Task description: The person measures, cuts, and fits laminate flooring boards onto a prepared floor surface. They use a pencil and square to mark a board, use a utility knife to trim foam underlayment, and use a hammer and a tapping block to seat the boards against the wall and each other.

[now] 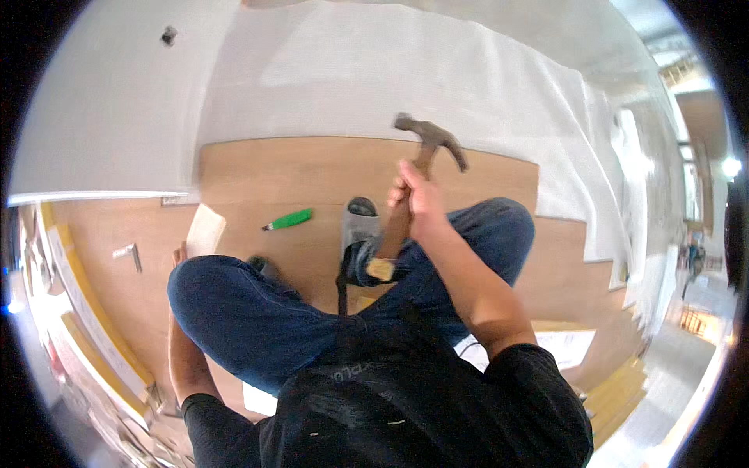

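— Starting at left?
— On wood-coloured boards [265, 173], a small grey-and-white object [136, 258]; then the left hand [180, 253], mostly hidden by a knee [201, 285], at the near-left edge of a pale block [206, 229]. Cannot tell whether pinching or spread.
— Further right?
— Past a green tool [290, 219] lying flat, the right hand [419, 199], fingers curled around a claw hammer [399, 222], held above the boards, head at the far end.
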Tool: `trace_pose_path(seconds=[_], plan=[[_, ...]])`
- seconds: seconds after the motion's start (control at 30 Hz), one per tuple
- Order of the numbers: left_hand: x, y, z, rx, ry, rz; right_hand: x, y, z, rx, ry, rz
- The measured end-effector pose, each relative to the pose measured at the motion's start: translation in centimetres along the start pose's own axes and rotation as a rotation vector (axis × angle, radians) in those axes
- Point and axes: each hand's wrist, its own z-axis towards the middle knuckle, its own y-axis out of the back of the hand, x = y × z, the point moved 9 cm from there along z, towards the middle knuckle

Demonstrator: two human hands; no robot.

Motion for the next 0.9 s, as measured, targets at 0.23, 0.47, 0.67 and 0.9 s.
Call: trace_pose_path(seconds=[0.23, 0.47, 0.67, 0.9], plan=[[-15.8, 1.6, 10.1, -0.075, -0.481, 0.13, 2.4, -0.3, -2.5, 0.049, 0.186, -0.308], [-39.3, 0.2, 14.5, -0.053, -0.725, 0.079, 12.5, -0.1, -5.7, -0.032, 0.249, -0.63], [-45.9, -2.3, 17.3, 0.06, -0.812, 0.286, 26.1, -3.2, -1.3, -0.201, 0.396, -1.452], [-48.6, -3.0, 19.1, 0.226, -0.756, 0.26, 24.7, -7.0, 11.3, -0.082, 0.38, -2.154]])
